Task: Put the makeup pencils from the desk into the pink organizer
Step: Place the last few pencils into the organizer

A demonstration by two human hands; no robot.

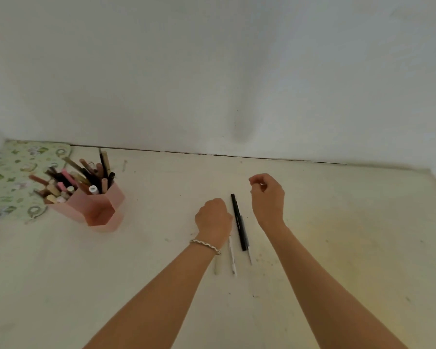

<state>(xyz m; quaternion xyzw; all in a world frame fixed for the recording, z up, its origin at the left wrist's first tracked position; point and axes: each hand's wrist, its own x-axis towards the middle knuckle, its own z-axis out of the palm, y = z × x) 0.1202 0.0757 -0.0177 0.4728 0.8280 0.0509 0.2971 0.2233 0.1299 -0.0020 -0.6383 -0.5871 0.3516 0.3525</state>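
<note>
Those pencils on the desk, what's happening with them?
A person is tidying makeup pencils into the pink organizer, which already stands packed with pencils at the left. A few are left on the desk: a black pencil, a white pencil and a thin grey one beside the black. The left hand is curled down by them, maybe grabbing one. The right hand hovers above, fingers loosely curled; I can't tell if it holds anything.

Two hands: left (pixel 213 217), right (pixel 267 197). One pink organizer (pixel 96 205), its many pencils too crowded to count. On the table (pixel 337 235), four loose pencils: one black (pixel 238 220), one grey (pixel 247 238), two white (pixel 232 258).
</note>
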